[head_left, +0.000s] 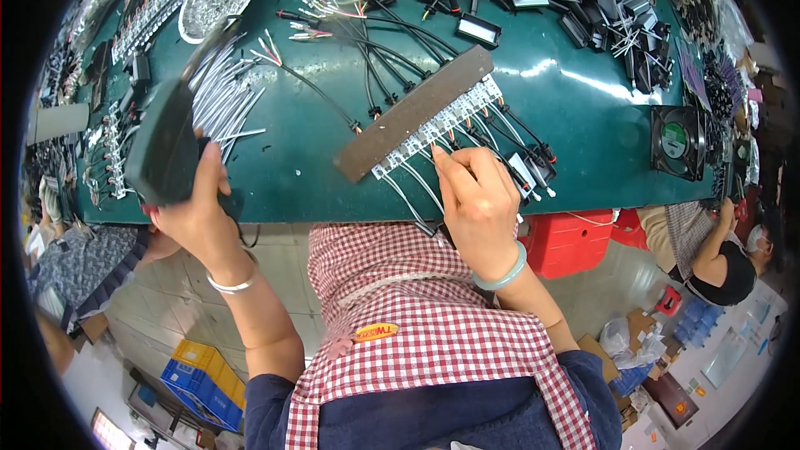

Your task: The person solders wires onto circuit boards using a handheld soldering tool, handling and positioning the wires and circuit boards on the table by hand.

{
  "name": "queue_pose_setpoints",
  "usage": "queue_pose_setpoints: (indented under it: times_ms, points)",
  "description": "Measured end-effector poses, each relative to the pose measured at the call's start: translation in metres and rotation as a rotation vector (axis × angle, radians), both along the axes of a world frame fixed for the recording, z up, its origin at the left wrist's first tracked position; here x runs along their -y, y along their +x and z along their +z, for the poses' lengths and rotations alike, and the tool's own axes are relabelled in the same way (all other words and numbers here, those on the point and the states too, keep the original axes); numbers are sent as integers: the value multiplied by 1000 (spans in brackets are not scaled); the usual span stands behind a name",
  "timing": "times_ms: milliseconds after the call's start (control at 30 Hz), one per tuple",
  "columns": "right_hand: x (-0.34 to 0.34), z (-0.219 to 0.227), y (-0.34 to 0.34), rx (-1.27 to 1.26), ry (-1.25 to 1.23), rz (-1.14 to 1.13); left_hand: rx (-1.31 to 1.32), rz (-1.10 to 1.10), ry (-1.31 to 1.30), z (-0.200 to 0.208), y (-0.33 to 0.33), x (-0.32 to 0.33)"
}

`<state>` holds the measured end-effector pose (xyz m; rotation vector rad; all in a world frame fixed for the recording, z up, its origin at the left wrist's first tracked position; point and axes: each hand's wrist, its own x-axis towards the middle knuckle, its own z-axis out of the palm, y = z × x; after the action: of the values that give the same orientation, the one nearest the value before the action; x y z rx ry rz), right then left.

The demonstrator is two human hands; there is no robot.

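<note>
My left hand [196, 221] is closed round a dark, bulky hand-held tool [167, 146] with a tapering end. Motion blurs it, so its exact kind is unclear. At the middle of the table, my right hand [479, 200] pinches a thin wire at the near edge of a row of small white terminal pieces [442, 123]. These run along a brown bar [417, 112] lying at a slant. Black cables [400, 58] with stripped coloured ends fan out beyond the bar. White wires [417, 183] hang toward me from its near side.
Pale thin tubes [225, 96] lie in a bundle beyond my left hand, near a bowl of silvery bits [218, 0]. Black housings [583, 0] pile up at the far right. A fan [677, 142] stands at the right edge; a red stool [571, 242] is below. People sit on both sides.
</note>
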<state>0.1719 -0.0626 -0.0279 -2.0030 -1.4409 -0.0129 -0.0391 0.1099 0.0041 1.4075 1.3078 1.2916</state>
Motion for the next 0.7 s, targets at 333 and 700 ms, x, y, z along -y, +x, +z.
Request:
queue_pose_setpoints:
  times_ms: [333,700]
  points:
    - [-28,37,79,-52,64,45,109,-18,-31,2,10,64]
    - [-135,6,119,304,39,274,102,-24,-33,-12,-3,91]
